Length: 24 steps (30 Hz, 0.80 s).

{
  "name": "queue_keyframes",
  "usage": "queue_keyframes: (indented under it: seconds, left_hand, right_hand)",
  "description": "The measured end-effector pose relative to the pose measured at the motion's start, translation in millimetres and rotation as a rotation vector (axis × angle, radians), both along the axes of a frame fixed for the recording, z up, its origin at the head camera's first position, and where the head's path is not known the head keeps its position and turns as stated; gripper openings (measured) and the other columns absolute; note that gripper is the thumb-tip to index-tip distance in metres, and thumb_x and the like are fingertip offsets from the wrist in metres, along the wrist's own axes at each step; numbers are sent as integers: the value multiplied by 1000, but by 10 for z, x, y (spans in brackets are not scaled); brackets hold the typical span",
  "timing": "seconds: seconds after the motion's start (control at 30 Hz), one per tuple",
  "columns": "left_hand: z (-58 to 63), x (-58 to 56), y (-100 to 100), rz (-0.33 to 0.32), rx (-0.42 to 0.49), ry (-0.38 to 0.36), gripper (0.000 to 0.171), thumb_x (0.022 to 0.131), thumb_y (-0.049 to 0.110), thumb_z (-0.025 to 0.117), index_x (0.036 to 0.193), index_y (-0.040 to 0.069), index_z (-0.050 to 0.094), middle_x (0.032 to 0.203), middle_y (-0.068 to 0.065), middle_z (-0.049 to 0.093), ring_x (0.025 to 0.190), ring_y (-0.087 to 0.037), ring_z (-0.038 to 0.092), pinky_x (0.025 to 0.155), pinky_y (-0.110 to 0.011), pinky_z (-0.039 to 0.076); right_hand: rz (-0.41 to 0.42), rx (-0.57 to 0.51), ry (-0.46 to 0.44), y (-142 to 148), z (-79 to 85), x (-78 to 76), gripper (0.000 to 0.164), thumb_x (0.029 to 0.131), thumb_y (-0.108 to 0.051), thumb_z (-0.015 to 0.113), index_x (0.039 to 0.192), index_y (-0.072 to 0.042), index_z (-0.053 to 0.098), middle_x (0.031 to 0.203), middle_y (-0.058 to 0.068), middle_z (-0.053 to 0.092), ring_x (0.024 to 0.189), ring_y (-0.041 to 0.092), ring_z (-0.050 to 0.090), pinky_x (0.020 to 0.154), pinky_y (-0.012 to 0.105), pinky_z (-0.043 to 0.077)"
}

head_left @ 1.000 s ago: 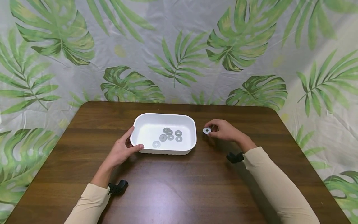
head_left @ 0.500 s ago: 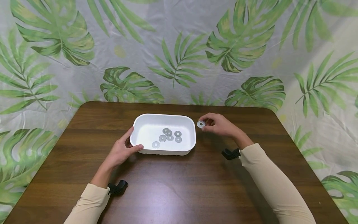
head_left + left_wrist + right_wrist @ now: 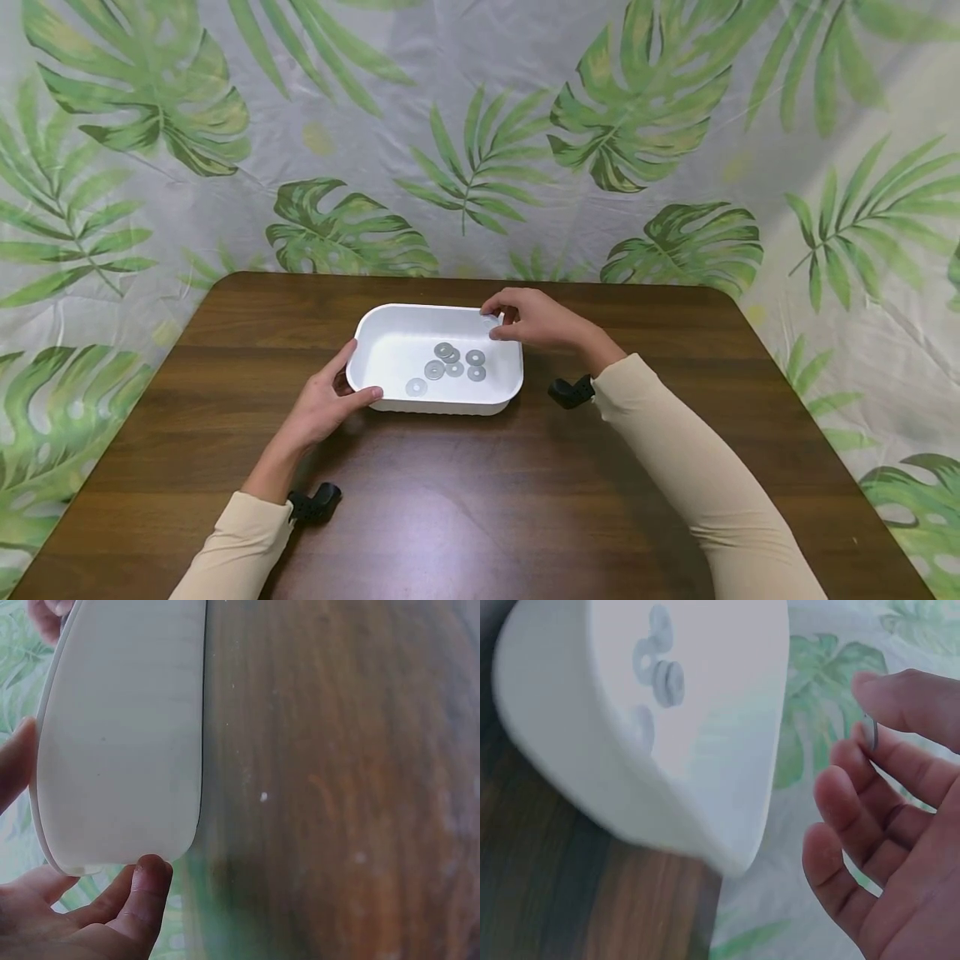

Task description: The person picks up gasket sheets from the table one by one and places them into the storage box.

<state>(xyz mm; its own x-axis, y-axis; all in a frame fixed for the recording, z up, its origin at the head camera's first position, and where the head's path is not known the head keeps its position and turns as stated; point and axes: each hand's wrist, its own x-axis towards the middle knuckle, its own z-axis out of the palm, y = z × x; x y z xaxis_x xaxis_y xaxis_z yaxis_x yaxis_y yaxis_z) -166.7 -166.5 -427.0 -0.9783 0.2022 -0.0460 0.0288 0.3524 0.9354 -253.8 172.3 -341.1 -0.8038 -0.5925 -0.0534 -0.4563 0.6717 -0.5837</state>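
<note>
A white plastic tray (image 3: 390, 350) stands on the table, with several flat grey washers (image 3: 435, 369) lying on its floor, some overlapping. My left hand (image 3: 318, 408) grips the tray's left end, thumb on the near rim; in the left wrist view its fingertips (image 3: 152, 874) touch the outer wall. Over the tray's far right corner, my right hand (image 3: 540, 319) pinches one washer (image 3: 870, 732) between thumb and forefinger. That washer appears edge-on in the right wrist view, the other fingers loosely curled below it.
The brown wooden table (image 3: 450, 500) extends around the tray on all sides. A leaf-patterned cloth (image 3: 480, 133) hangs behind its far edge. Black straps with camera mounts sit on both wrists.
My right hand has carried its washer leftward and slightly away, from beside the tray to over its far right corner. The left hand and tray stay nearly in place.
</note>
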Motion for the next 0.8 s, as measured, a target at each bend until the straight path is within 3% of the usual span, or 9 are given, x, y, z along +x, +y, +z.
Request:
queue_keyframes:
  seconds: [0.43, 0.8]
  left_hand:
    - [-1, 6, -12, 19, 8, -17, 93, 88, 15, 75, 160, 10, 15, 150, -30, 42, 128, -40, 53, 79, -8, 46]
    - [20, 0, 14, 9, 10, -30, 94, 89, 17, 74, 160, 10, 14, 152, -28, 41, 131, -39, 52, 80, -8, 45]
  right_hand:
    - [31, -34, -61, -458, -13, -160, 36, 93, -19, 68, 128, -10, 64, 129, 12, 65, 111, 24, 63, 96, 37, 50]
    - [90, -64, -119, -775, -110, -201, 39, 92, -17, 69, 130, -9, 64, 126, 7, 66, 113, 22, 63, 96, 31, 52]
